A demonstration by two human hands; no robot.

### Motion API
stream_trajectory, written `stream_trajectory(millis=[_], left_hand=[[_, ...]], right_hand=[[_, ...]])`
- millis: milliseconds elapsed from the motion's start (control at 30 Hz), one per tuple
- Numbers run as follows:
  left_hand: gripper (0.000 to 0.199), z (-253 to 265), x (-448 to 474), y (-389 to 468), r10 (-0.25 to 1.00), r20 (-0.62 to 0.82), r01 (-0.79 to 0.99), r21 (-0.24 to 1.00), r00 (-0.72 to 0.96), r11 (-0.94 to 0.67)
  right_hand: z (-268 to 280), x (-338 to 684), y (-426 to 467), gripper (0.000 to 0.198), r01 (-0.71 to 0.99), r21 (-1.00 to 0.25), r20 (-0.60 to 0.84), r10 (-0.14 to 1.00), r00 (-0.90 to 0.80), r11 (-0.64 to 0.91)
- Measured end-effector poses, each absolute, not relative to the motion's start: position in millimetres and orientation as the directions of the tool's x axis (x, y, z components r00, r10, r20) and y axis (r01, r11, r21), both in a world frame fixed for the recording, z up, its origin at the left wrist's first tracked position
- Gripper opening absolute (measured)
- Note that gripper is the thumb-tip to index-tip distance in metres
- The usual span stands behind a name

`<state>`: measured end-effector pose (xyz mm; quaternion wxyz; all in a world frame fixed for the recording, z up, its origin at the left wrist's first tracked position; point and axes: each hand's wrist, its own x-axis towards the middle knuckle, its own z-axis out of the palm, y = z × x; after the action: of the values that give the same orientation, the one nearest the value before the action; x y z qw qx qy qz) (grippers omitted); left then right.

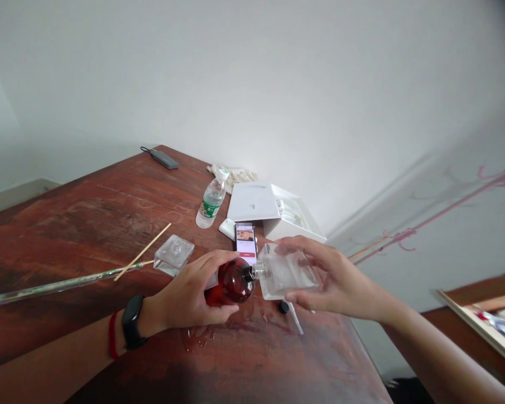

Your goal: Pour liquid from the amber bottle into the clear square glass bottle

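My left hand (197,289) is wrapped round a dark red-brown bottle (237,281), tilted so its black-ringed neck points right. In my right hand (326,278) is a clear square glass bottle (283,276), also tipped, its threaded neck turned left. The two mouths meet or nearly meet; I cannot tell whether liquid passes between them. Below the glass bottle lie a black cap (283,307) and a thin whitish tube (295,318). Another clear square glass bottle (174,253) rests left of my left hand. Wet drops (198,338) spot the tabletop below the hands.
Behind the hands are a phone (246,242) with a lit screen, a white box (255,203), a capped water bottle (211,201) and a cloth (235,176). Wooden sticks (143,251) and a long clear sleeve (67,285) lie left. A grey device (164,159) sits far back.
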<state>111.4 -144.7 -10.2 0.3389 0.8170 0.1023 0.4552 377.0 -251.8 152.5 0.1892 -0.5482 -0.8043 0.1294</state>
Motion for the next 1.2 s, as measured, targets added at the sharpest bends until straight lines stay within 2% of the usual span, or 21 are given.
stream_trajectory(millis=[167, 333, 1200], left_hand=[[0.081, -10, 111, -147, 0.506, 0.645, -0.128, 0.680, 0.573, -0.722], [0.078, -9, 112, -147, 0.494, 0.681, -0.149, 0.655, 0.540, -0.741], [0.084, -14, 114, -144, 0.443, 0.745, -0.206, 0.598, 0.499, -0.774]], right_hand=[[154, 377, -255, 0.069, 0.837, -0.405, 0.168, 0.930, -0.326, 0.367], [157, 374, -253, 0.069, 0.840, -0.392, 0.169, 0.927, -0.336, 0.376], [175, 360, -250, 0.068, 0.841, -0.303, 0.176, 0.894, -0.413, 0.448]])
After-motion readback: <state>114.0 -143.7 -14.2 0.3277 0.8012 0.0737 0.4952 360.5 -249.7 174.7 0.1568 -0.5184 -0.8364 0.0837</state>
